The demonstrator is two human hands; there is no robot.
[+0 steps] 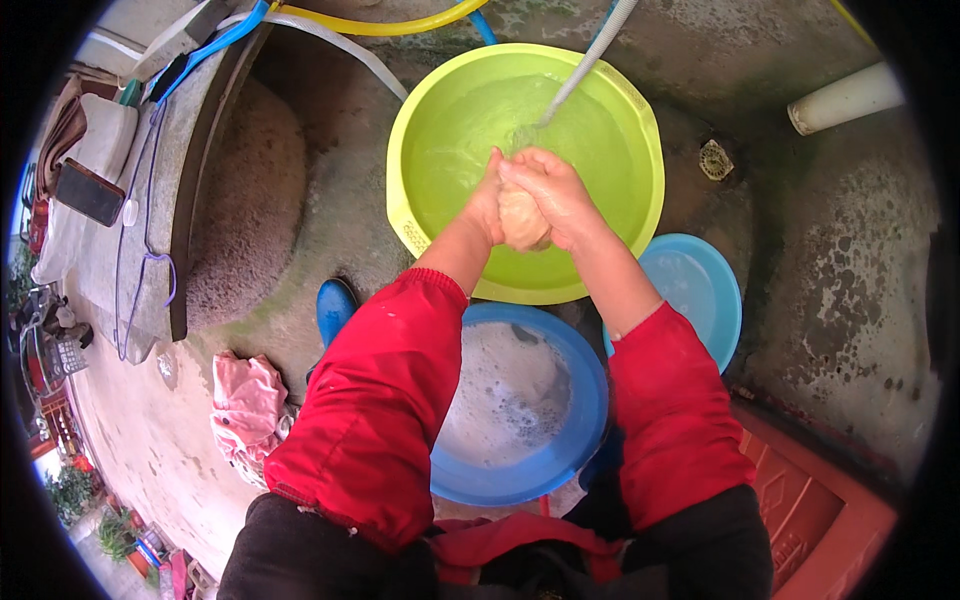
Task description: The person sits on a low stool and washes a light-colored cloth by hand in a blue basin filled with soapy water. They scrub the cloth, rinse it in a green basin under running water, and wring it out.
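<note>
My left hand (486,204) and my right hand (561,196) are pressed together around a pale, wet wadded item (523,217), probably cloth. They squeeze it above the near half of a lime-green plastic basin (397,161) filled with clear water. A grey ribbed hose (596,56) dips into that basin from the far side, its end at the rippling water just beyond my fingers. Under my forearms stands a blue basin (592,390) of foamy, soapy water. Partly behind my right forearm is a light blue basin (705,289).
A concrete ledge (161,195) at left bears a smartphone (88,193) and a purple wire hanger (157,259). Pink clothing (247,409) lies on the floor near a blue rubber boot (334,307). A floor drain (715,160) and a white pipe (847,99) are at right.
</note>
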